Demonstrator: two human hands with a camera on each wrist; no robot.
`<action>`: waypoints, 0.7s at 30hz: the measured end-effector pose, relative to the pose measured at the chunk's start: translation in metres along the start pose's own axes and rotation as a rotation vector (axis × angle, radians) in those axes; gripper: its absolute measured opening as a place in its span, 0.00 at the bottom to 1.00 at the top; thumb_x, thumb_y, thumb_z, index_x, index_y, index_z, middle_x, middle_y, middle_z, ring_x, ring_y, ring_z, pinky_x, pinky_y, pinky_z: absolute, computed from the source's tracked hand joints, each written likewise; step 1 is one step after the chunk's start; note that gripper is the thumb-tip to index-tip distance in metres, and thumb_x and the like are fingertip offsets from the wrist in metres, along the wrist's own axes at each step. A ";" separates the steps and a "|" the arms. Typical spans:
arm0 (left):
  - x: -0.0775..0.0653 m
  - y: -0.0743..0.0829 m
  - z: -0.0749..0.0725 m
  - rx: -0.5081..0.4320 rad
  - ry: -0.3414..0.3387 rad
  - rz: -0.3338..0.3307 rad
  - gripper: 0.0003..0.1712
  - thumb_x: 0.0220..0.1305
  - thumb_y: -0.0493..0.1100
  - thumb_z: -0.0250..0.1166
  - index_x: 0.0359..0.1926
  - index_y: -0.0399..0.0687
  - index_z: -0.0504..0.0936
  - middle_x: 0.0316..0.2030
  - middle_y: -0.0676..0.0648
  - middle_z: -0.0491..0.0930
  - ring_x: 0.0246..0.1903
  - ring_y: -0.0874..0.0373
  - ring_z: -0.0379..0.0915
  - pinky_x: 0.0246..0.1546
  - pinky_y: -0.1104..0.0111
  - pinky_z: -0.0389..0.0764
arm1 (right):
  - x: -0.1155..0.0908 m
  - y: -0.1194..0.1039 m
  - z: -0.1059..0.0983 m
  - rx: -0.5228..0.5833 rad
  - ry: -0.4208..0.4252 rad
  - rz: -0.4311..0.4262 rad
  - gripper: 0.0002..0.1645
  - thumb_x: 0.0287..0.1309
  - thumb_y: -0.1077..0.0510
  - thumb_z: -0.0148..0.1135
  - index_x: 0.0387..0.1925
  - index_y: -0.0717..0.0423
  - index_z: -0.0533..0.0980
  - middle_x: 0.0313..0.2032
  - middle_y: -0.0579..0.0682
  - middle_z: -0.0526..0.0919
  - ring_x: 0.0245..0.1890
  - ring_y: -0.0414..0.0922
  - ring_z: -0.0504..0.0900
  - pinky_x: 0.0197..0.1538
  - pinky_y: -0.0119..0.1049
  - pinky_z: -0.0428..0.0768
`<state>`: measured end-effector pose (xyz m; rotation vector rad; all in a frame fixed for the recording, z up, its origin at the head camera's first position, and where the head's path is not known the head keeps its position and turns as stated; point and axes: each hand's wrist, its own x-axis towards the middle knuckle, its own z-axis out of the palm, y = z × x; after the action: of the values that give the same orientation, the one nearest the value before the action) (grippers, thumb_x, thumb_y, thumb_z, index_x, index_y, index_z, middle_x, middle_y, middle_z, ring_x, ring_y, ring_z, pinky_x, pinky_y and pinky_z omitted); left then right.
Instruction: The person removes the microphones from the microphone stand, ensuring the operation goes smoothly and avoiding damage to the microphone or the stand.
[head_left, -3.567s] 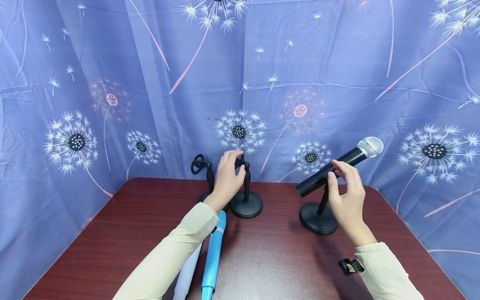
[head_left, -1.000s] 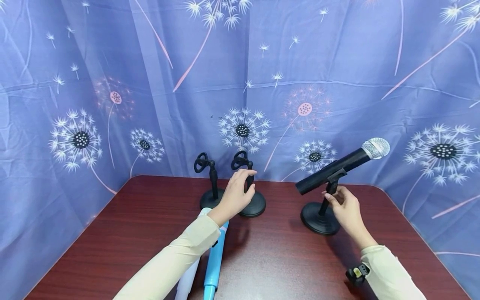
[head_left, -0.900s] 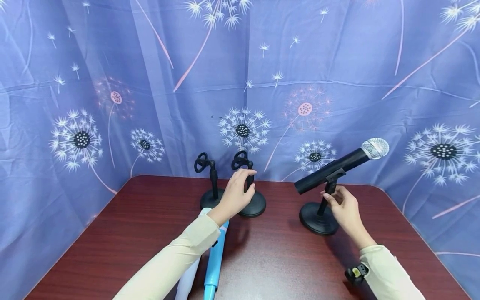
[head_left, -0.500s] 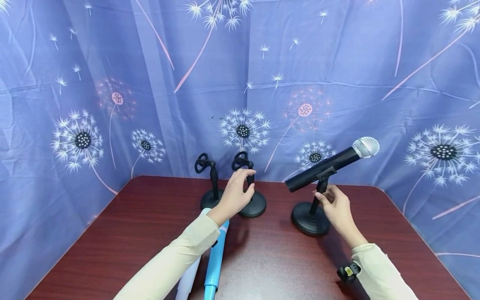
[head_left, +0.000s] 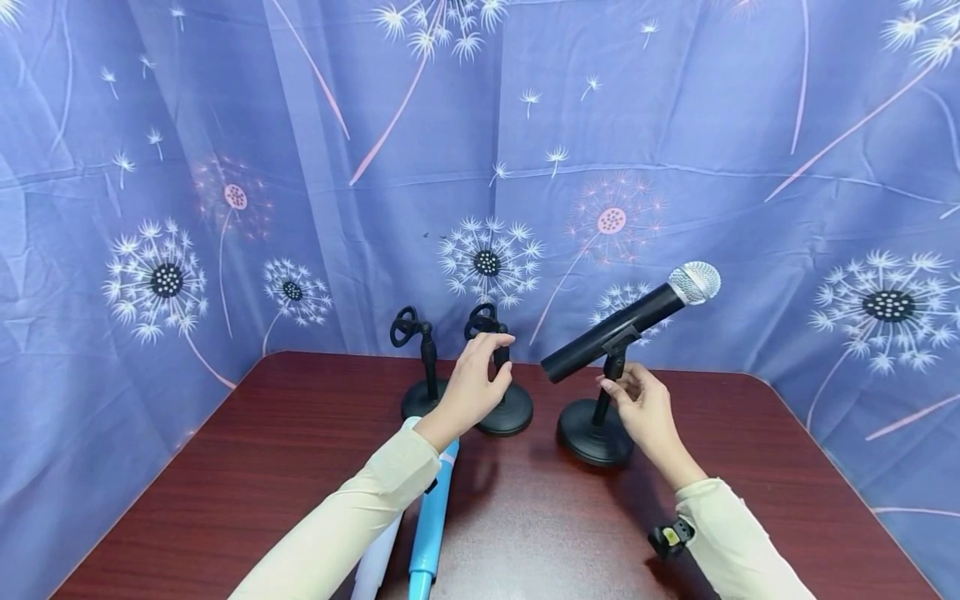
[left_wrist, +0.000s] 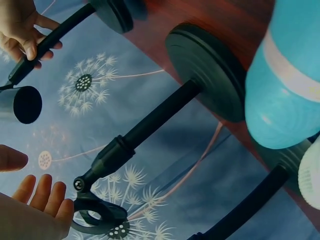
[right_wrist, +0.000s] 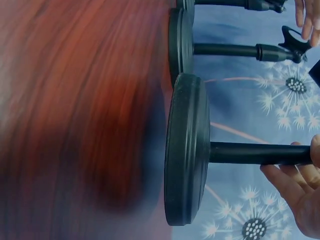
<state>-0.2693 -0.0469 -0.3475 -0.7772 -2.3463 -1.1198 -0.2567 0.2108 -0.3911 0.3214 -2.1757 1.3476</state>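
Note:
My right hand point(head_left: 647, 412) pinches the pole of a black desk microphone stand point(head_left: 594, 435) between thumb and fingers. A black microphone point(head_left: 607, 332) with a silver mesh head lies tilted in that stand's clip, head up to the right. In the right wrist view a dark shadow falls beside the round base point(right_wrist: 187, 155), which looks raised off the table. Loosely curved, my left hand point(head_left: 468, 385) hovers in front of a second stand point(head_left: 507, 412), with nothing in its fingers. The left wrist view shows its fingertips close by that stand's empty ring clip point(left_wrist: 102, 217).
A third black stand point(head_left: 429, 367) with an empty clip stands at the back left. Under my left forearm lie a blue microphone point(head_left: 429, 525) and a white one point(head_left: 377, 557), partly hidden. A blue dandelion-print curtain point(head_left: 360, 250) hangs behind the wooden table point(head_left: 247, 467).
My right hand has come down from the microphone to the stand's pole, then carried stand and microphone left, towards the other stands. My left hand lowered from the second stand's clip, then stayed still.

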 end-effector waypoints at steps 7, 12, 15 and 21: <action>0.004 0.010 -0.003 -0.014 0.018 0.036 0.20 0.66 0.35 0.58 0.58 0.43 0.74 0.55 0.46 0.75 0.57 0.51 0.68 0.61 0.56 0.67 | 0.003 -0.008 0.013 0.047 0.005 -0.013 0.09 0.58 0.68 0.63 0.41 0.68 0.76 0.34 0.65 0.85 0.30 0.40 0.82 0.31 0.21 0.73; 0.011 0.021 -0.004 -0.032 0.028 0.038 0.20 0.67 0.36 0.58 0.59 0.44 0.74 0.55 0.45 0.74 0.58 0.51 0.67 0.61 0.56 0.67 | 0.004 -0.013 0.023 0.094 0.006 -0.009 0.09 0.57 0.70 0.63 0.40 0.69 0.76 0.34 0.66 0.84 0.30 0.40 0.83 0.31 0.21 0.75; 0.014 0.026 -0.004 -0.045 0.030 0.038 0.20 0.67 0.36 0.58 0.59 0.44 0.73 0.56 0.46 0.74 0.57 0.52 0.67 0.58 0.56 0.70 | 0.005 -0.017 0.028 0.122 0.006 -0.004 0.09 0.57 0.71 0.63 0.41 0.69 0.75 0.34 0.67 0.84 0.29 0.41 0.82 0.30 0.22 0.75; 0.020 0.035 -0.003 -0.047 0.048 0.044 0.20 0.68 0.38 0.58 0.60 0.44 0.73 0.56 0.46 0.74 0.58 0.52 0.67 0.57 0.56 0.70 | 0.006 -0.031 0.034 0.138 -0.004 -0.016 0.10 0.56 0.72 0.63 0.41 0.70 0.76 0.33 0.67 0.84 0.29 0.48 0.83 0.29 0.25 0.77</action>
<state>-0.2612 -0.0254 -0.3143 -0.8060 -2.2603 -1.1656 -0.2578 0.1666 -0.3763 0.3931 -2.0838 1.4928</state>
